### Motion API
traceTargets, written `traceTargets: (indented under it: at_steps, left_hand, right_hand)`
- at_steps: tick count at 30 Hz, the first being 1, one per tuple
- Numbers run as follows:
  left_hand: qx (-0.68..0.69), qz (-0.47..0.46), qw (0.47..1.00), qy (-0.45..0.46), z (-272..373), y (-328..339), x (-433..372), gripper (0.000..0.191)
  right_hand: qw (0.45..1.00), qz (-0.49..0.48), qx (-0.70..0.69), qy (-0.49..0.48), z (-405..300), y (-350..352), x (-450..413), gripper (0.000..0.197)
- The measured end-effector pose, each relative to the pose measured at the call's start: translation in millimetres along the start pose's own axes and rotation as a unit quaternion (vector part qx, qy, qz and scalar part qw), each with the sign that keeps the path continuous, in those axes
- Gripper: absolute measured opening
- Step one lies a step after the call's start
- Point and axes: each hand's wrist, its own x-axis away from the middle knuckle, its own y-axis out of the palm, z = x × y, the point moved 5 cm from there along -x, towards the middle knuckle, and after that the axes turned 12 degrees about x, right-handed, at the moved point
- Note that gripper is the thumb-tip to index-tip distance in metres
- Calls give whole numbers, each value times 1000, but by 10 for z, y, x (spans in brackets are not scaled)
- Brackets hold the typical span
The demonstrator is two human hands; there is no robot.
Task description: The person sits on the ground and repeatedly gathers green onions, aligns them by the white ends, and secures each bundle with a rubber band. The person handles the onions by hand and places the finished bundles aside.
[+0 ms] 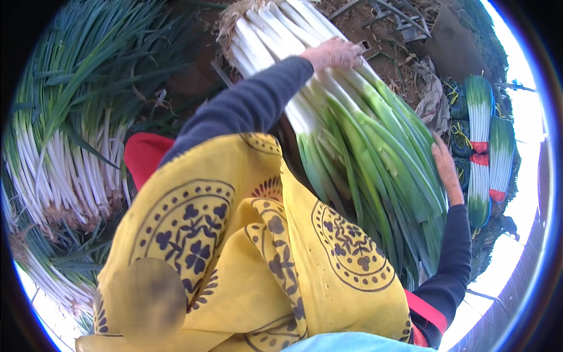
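Note:
A thick bundle of long green onions point(374, 145) lies slanting before me, its white stems and roots at the top and its green leaves towards the lower right. My left hand point(335, 53) rests across the white stems, fingers towards the bundle's right edge. Along the right side of the green leaves, my right hand point(445, 167) lies flat against them. What is under the bundle is mostly hidden. Neither hand is plainly closed around anything.
Loose green onions point(66, 167) are piled at the left. Tied bundles with red bands point(478, 149) stand at the right, near crumpled sacking point(433, 94). A metal frame point(402, 20) lies on the soil at the top right.

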Motion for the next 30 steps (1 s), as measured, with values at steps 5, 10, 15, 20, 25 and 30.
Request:
traceTargets:
  at_steps: [5, 10, 15, 20, 25, 30]
  left_hand:
    - [42, 192, 973, 123, -141, -710, 667, 37]
    - [41, 329, 942, 58, -392, -1047, 2198, 32]
    - [57, 271, 961, -24, 261, -509, 2988, 17]
    - [39, 220, 974, 43, 957, 30, 3011, 28]
    - [19, 268, 960, 82, 1216, 160, 2659, 38]
    - [-3, 195, 981, 1, 1156, 213, 2315, 43]
  right_hand:
    - [995, -36, -87, -32, -719, -495, -323, 52]
    - [958, -39, -37, -281, -2256, -407, -754, 55]
    - [946, -7, 139, -294, -3048, 197, -909, 48]
    - [900, 79, 268, -335, -3118, 200, -585, 47]
    - [927, 24, 257, -271, -3001, 153, -353, 54]
    - [921, 17, 269, -281, -2987, 140, -336, 45]
